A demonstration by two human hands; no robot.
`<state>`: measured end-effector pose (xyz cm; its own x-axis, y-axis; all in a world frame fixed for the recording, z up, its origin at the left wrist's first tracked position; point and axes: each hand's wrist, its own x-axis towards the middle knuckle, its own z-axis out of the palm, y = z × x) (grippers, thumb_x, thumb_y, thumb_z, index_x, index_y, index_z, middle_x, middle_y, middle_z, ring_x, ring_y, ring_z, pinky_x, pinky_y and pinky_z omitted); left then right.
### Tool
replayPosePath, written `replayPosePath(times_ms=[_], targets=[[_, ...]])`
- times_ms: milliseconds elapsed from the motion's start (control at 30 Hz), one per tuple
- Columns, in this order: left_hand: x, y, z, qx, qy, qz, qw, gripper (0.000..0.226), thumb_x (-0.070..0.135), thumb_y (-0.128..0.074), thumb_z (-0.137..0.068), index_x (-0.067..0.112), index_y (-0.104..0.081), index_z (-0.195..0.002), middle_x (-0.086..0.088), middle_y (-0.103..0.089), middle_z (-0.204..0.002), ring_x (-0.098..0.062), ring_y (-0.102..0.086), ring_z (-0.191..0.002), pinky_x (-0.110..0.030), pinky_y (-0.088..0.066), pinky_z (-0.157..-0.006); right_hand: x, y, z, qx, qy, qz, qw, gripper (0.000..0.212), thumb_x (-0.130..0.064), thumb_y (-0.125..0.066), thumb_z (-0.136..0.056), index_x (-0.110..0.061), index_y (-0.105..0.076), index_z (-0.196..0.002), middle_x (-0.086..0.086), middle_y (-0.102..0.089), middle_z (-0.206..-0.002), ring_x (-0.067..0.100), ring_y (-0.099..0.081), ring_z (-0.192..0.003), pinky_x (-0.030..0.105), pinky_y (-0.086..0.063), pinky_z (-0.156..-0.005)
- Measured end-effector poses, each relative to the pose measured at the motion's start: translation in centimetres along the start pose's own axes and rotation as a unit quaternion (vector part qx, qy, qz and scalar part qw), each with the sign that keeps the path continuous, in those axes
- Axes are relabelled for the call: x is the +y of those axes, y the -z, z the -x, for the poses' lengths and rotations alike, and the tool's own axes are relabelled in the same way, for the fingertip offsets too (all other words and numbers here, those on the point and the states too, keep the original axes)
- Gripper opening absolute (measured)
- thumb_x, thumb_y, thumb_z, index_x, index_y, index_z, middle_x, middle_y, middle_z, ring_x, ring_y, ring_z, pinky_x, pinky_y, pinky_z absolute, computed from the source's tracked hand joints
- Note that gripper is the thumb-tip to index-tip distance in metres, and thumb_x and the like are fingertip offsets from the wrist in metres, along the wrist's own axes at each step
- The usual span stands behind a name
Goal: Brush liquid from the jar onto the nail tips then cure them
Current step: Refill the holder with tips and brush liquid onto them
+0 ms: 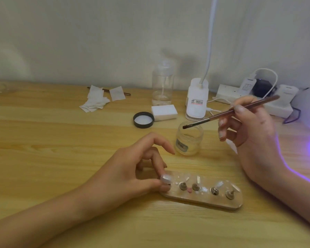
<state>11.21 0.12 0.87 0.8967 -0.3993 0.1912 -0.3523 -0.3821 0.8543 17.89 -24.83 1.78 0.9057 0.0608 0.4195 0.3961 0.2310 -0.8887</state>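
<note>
Left hand [141, 169] pinches nail tip [166, 178].

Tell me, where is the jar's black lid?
In the head view, the black lid lies on the wooden table, just left of the white block and behind-left of the open jar.

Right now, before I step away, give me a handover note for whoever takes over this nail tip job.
Left hand: pinches the leftmost nail tip on the holder.
Right hand: holds the brush, with its bristles at the mouth of the open jar.
The lid lies behind the jar, to its left. The curing lamp glows purple at the far right.
Done: jar opened, brush at the liquid. I cannot tell whether any tip is coated.
Left: brush the tips on the holder, then cure them under the lamp.
</note>
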Motion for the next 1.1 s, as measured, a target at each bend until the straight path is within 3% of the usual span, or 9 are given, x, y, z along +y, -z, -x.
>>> replayPosePath(times_ms=[100, 233, 300, 400, 433, 533, 800, 933, 1100], targets=[[0.1, -0.1, 0.2, 0.003, -0.037, -0.048, 0.998, 0.054, 0.015, -0.081, -0.08, 0.045, -0.05, -0.112, 0.011, -0.07, -0.078, -0.005, -0.067, -0.104, -0.013, -0.045, -0.078, 0.1, 0.1, -0.1, 0.012, 0.036, 0.038, 0.999, 0.01, -0.017, -0.047, -0.096, -0.022, -0.051, -0.089, -0.003, -0.06, -0.064, 0.016, -0.058, -0.058, 0.025, -0.048, -0.052], [1.1, -0.2, 0.6, 0.03, -0.098, -0.125, 0.987, 0.067, 0.009, -0.082, -0.081, 0.048, -0.046, -0.122, 0.019, -0.068, -0.084, 0.001, -0.07, -0.095, -0.022, -0.052, -0.08, 0.0, 0.1, -0.2, -0.001, 0.07, 0.088, 0.994, 0.01, -0.013, -0.048, -0.097, -0.019, -0.048, -0.089, -0.004, -0.059, -0.065, 0.016, -0.059, -0.059, 0.026, -0.047, -0.049], [2.0, 0.3, 0.2, 0.074, -0.116, -0.084, 0.987, 0.057, 0.019, -0.08, -0.082, 0.043, -0.05, -0.123, 0.015, -0.069, -0.083, -0.009, -0.073, -0.087, -0.025, -0.054, -0.071, -0.1, 0.1, -0.2, -0.014, 0.078, 0.106, 0.991, 0.011, -0.012, -0.048, -0.097, -0.019, -0.048, -0.089, -0.002, -0.06, -0.066, 0.017, -0.059, -0.059, 0.026, -0.048, -0.048], [2.9, 1.6, -1.3, 0.119, -0.098, 0.053, 0.987, 0.048, 0.03, -0.077, -0.079, 0.032, -0.056, -0.122, 0.007, -0.069, -0.082, -0.02, -0.074, -0.081, -0.042, -0.058, -0.071, 0.0, 0.0, -0.3, -0.024, 0.075, 0.115, 0.99, 0.013, -0.009, -0.049, -0.098, -0.017, -0.048, -0.088, 0.003, -0.059, -0.066, 0.017, -0.06, -0.059, 0.026, -0.048, -0.047], [2.9, 2.1, -2.0, 0.122, -0.086, 0.098, 0.984, 0.05, 0.028, -0.079, -0.076, 0.03, -0.057, -0.121, 0.006, -0.069, -0.082, -0.02, -0.074, -0.08, -0.04, -0.06, -0.07, 0.1, -0.2, -0.3, -0.027, 0.074, 0.114, 0.99, 0.013, -0.009, -0.049, -0.098, -0.017, -0.048, -0.088, 0.004, -0.058, -0.067, 0.018, -0.06, -0.059, 0.026, -0.048, -0.047], [2.5, 3.1, -3.9, 0.126, -0.074, 0.161, 0.976, 0.054, 0.019, -0.086, -0.075, 0.025, -0.057, -0.12, 0.007, -0.069, -0.081, -0.014, -0.073, -0.073, -0.016, -0.051, -0.062, 0.1, -0.5, -0.2, -0.027, 0.073, 0.108, 0.991, 0.012, -0.011, -0.05, -0.098, -0.017, -0.048, -0.089, 0.006, -0.059, -0.067, 0.019, -0.059, -0.055, 0.025, -0.046, -0.045], [-1.0, 1.1, -6.8, 0.198, -0.071, 0.188, 0.959, 0.046, 0.011, -0.077, -0.077, 0.022, -0.054, -0.116, 0.009, -0.069, -0.082, -0.01, -0.07, -0.076, -0.022, -0.053, -0.07, -0.4, -1.8, -0.4, -0.08, 0.091, 0.147, 0.982, 0.015, -0.011, -0.052, -0.098, -0.022, -0.05, -0.089, 0.0, -0.061, -0.067, 0.04, -0.054, -0.058, 0.031, -0.047, -0.043], [-2.0, 1.3, -6.9, 0.203, -0.076, 0.173, 0.961, 0.05, 0.002, -0.076, -0.084, 0.025, -0.051, -0.121, 0.009, -0.07, -0.086, -0.012, -0.071, -0.083, -0.031, -0.054, -0.074, -0.4, -2.2, -0.3, -0.096, 0.067, 0.139, 0.983, 0.008, -0.013, -0.053, -0.098, -0.014, -0.05, -0.091, 0.008, -0.065, -0.072, 0.027, -0.061, -0.06, 0.031, -0.051, -0.049], [-2.0, 1.2, -6.8, 0.195, -0.077, 0.166, 0.964, 0.055, 0.01, -0.077, -0.081, 0.027, -0.049, -0.126, 0.006, -0.072, -0.088, -0.009, -0.07, -0.084, -0.02, -0.051, -0.064, -0.8, -2.1, -0.6, -0.085, 0.051, 0.137, 0.986, 0.008, -0.015, -0.053, -0.096, -0.012, -0.05, -0.089, 0.005, -0.063, -0.069, 0.023, -0.059, -0.06, 0.031, -0.052, -0.05]])
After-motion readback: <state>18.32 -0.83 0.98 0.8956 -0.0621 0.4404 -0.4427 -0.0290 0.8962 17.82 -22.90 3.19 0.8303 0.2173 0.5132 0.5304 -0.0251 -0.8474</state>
